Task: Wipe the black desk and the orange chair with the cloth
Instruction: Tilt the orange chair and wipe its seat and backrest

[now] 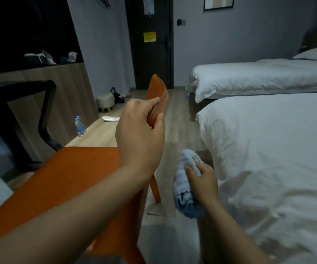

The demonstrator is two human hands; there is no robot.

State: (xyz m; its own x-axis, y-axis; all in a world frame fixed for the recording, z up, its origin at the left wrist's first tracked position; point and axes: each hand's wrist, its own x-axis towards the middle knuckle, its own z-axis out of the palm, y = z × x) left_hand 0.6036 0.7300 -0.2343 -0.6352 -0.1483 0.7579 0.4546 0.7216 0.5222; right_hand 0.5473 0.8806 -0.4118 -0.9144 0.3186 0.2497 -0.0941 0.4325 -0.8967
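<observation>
The chair [68, 178] under my arm has a smooth, matt orange surface. The cloth [184, 185] I hold is soft, ribbed blue terry. The bed [268, 149] at three o'clock wears crumpled white cotton; the floor [176, 130] looks like pale, satin wood.

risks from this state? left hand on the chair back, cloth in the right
1. The left hand only pinches the top edge of the orange chair backrest; pushed hard, the chair might tip or slide on the wooden floor.
2. The bunched blue-and-white cloth in the right hand hangs close to the white bed and may brush its sheets.
3. The clear plastic water bottle stands on the floor near the chair and could get knocked over.
</observation>
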